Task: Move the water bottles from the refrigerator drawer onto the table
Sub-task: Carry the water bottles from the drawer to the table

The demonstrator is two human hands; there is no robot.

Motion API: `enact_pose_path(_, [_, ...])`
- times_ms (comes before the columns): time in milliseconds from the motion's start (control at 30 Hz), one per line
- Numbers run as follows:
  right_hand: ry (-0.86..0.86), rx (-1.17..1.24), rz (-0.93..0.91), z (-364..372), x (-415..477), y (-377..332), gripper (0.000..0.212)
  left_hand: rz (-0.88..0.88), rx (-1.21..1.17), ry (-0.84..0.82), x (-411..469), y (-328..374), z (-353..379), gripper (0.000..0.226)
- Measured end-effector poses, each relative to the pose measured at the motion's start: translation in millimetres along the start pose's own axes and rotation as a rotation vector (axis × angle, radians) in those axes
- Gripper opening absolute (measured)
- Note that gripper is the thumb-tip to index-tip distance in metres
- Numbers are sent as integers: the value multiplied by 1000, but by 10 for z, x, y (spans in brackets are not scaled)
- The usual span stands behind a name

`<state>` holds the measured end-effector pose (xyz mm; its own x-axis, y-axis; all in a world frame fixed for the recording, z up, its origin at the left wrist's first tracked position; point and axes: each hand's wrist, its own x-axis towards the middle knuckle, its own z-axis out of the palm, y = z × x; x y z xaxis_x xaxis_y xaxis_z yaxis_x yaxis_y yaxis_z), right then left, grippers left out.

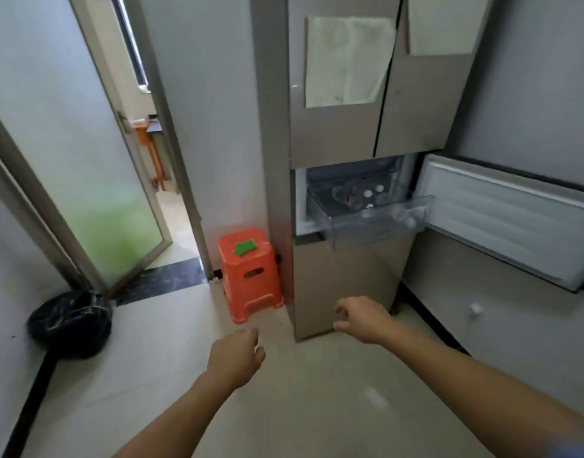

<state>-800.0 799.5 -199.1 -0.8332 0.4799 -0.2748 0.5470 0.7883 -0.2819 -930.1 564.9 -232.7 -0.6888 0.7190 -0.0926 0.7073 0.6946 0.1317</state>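
I am holding both hands out, empty: my right hand [363, 320], fingers loosely curled, is hovering nearer, straight below the pulled-out drawer [379, 223] where the water bottles [369, 196] are standing caps-up; my left hand [235, 358] is hanging relaxed.

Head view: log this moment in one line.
left hand: open, empty | right hand: open, empty | drawer: pulled out | water bottles: in drawer, untouched

White-capped water bottles [368, 194] standing caps up, inside clear refrigerator drawer [366, 228], pulled open
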Motion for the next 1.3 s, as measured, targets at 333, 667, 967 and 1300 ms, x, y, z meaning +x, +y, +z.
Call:
enact_pose_path(333, [91, 162, 319, -809, 921, 1258, 45, 329, -7, -51, 2169, 945, -387, 23])
enact_pose_path(667, [226, 184, 396, -1574, 2181, 2399, 38, 428, -88, 28, 3676, 1789, -411, 21])
enact_pose_path(967, [272, 181, 241, -2322, 3951, 3250, 33, 255, -144, 125, 5011, 2388, -285, 21])
enact_pose_path(1300, [-96, 100, 295, -2268, 5127, 3671, 33, 51, -187, -22, 5498, 2610, -7, 29])
